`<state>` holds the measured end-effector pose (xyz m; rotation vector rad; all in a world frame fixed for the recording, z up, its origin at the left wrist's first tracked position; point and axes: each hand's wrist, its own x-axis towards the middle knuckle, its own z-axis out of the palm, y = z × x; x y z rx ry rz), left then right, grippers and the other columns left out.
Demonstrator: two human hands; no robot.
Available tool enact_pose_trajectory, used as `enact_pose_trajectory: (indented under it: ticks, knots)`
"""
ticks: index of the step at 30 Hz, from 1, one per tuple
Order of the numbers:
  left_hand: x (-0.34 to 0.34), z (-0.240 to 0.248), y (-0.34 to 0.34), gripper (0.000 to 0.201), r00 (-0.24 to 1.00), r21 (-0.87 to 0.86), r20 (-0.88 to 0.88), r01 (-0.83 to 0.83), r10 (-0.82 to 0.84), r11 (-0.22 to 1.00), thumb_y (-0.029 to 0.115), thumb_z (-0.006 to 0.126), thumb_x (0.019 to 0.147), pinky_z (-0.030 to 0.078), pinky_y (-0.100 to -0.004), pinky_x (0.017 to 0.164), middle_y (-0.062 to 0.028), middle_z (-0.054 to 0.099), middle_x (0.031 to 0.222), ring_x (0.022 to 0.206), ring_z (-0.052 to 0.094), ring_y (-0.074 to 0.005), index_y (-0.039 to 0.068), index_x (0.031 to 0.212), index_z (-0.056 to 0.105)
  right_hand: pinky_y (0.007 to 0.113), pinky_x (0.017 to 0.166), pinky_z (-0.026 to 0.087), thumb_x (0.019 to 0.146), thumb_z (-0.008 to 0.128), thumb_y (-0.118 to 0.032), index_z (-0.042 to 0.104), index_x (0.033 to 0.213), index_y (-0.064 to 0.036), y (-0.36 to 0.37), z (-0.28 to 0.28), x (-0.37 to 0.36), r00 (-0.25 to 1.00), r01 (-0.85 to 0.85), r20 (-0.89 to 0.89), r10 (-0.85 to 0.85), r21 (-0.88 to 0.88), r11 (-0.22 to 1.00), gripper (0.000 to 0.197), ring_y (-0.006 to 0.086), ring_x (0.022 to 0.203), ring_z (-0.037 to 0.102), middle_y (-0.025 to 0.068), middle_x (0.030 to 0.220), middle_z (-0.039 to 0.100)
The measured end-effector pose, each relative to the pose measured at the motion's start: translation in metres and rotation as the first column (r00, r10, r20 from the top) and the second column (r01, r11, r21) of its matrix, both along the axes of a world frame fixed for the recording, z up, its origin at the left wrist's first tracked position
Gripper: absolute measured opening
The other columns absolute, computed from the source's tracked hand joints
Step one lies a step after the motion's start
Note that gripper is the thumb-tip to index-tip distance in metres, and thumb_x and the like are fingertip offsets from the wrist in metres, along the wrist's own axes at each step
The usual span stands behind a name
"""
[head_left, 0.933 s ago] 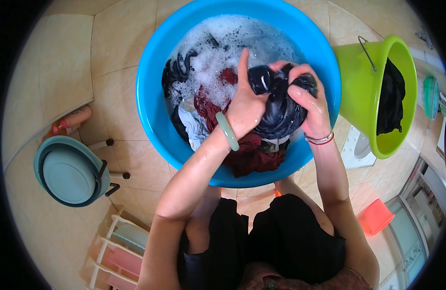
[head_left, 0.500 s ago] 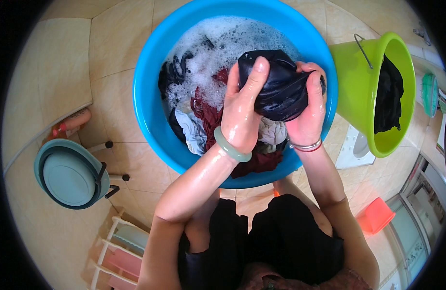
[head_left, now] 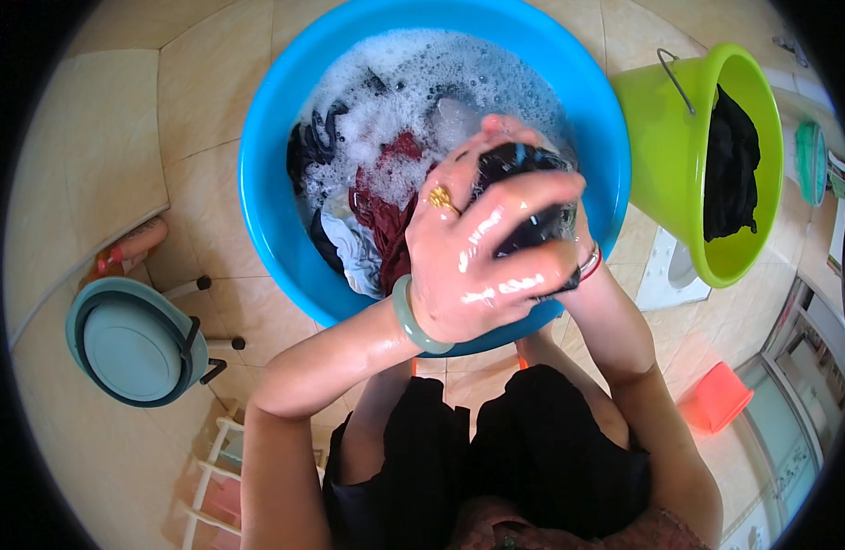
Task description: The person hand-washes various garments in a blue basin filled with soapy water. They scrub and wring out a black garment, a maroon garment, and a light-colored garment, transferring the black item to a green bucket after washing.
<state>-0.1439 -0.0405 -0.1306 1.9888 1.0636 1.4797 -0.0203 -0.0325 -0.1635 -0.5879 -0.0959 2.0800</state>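
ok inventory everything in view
tub: 1, blue, centre
suds: uncounted, white, in tub
held cloth: uncounted, black, over tub
loose cloths: several, maroon, pale, dark, in tub
bucket: 1, lime, right
bucket cloth: uncounted, black, inside
basin: 1, teal, left
rack: 1, white, lower left
container: 1, coral, lower right
floor fixture: 1, white, near bucket
edge items: several, unclear
bangle: 1, green, around left wrist
ring: 1, gold, left hand
legs: 2, black-clad, bottom
left hand: 1, wet, on held cloth
right hand: 1, half-hidden, centre
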Motion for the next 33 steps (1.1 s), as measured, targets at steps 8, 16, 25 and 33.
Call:
enact_pose_trajectory:
  ticks: [8,16,25,33]
  knots:
    - [-0.008,0.021,-0.024,0.014,0.959,0.123,-0.244,0.176,-0.142,0.977,0.025,0.065,0.064,0.052,-0.0484,0.087,-0.0005,0.066,0.099,0.098,0.066,-0.0347,0.024,0.078,0.062,0.023,0.068,0.043,0.099,0.053,-0.035,0.051,0.077,-0.0081,0.01,0.01,-0.005,0.932,-0.354,0.006,0.362,-0.191,0.915,0.034,0.0094,0.07,0.049,-0.0018,0.073,0.048]
    - [-0.013,0.013,-0.043,0.01,0.861,0.29,-0.472,0.353,-0.188,0.889,0.021,0.062,0.073,0.054,-0.0444,0.083,-0.0041,0.063,0.09,0.096,0.067,-0.0312,0.012,0.071,0.06,0.03,0.063,0.043,0.102,0.047,-0.037,0.04,0.064,-0.0121,0.014,0.029,-0.016,0.816,-0.538,0.189,0.547,-0.102,0.837,0.046,0.0123,0.058,0.041,-0.0023,0.056,0.039]
    - [-0.013,-0.012,-0.057,0.021,0.779,0.444,-0.621,0.441,-0.088,0.78,0.023,0.053,0.077,0.05,-0.0413,0.093,-0.0093,0.06,0.081,0.093,0.062,-0.0265,0.003,0.074,0.058,0.029,0.051,0.043,0.1,0.055,-0.035,0.045,0.055,-0.0073,0.01,0.021,-0.022,0.737,-0.604,0.363,0.57,-0.023,0.796,0.053,0.0101,0.047,0.044,-0.0001,0.052,0.044]
    - [-0.015,-0.036,-0.053,0.017,0.677,0.373,-0.711,0.59,-0.187,0.716,0.023,0.058,0.074,0.05,-0.0392,0.095,-0.005,0.055,0.076,0.084,0.06,-0.021,0.009,0.068,0.052,0.028,0.053,0.043,0.101,0.05,-0.036,0.051,0.057,-0.0043,0.006,0.001,-0.022,0.574,-0.637,0.671,0.47,0.005,0.771,0.055,0.0113,0.048,0.049,0.0017,0.052,0.051]
